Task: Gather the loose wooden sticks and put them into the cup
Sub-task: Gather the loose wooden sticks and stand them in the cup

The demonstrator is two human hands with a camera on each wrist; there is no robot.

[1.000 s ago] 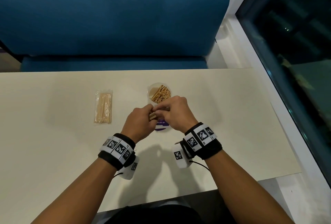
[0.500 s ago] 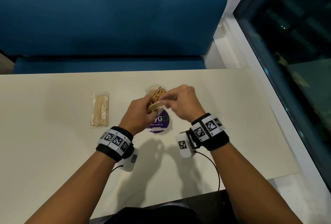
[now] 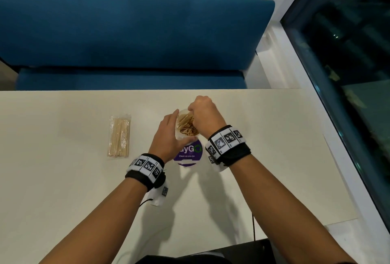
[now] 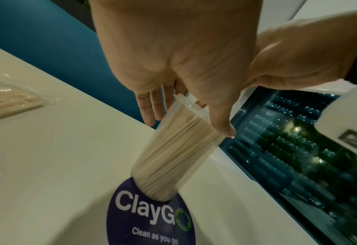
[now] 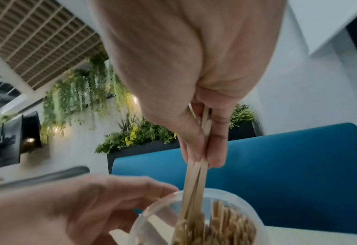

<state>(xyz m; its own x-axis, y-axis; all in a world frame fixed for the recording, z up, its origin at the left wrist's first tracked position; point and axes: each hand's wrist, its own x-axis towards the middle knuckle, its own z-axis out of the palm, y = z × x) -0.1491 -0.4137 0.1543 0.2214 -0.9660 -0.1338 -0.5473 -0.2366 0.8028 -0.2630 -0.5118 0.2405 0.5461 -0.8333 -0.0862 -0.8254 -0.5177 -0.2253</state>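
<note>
Farthest left on the table (image 3: 63, 179) lies a clear plastic packet of sticks (image 3: 119, 136), flat, well apart from the hands, touched by neither; whether it counts among the loose sticks cannot be told, and the wrapper appears intact.

Next, the left hand (image 3: 166, 137): fingers straight and laid against the left wall of the cup (image 4: 173, 149), thumb down the near side; it braces the cup rather than clenching it, a wide, relaxed hold; in the left wrist view the cup appears tilted, though the lens may exaggerate this.

The cup is clear plastic, standing partly on a round purple sticker (image 3: 187, 154) near the table's middle; it is already packed with upright wooden sticks (image 5: 226, 227), visibly dense through the wall, with a gap left at one side of the mouth.

To the right, the right hand (image 3: 203, 114) is poised over the cup mouth; thumb and fingers pinch a small bundle of sticks (image 5: 194, 179) in a narrow grip; the lower ends are already inside the rim, the upper ends held in the fingers.

Assessment: the task looks nearly complete; no stray sticks are seen on the table outside the packet; remaining work appears to be releasing this bundle so it settles into the gap; risk is the bundle jamming on the packed ends.
</note>
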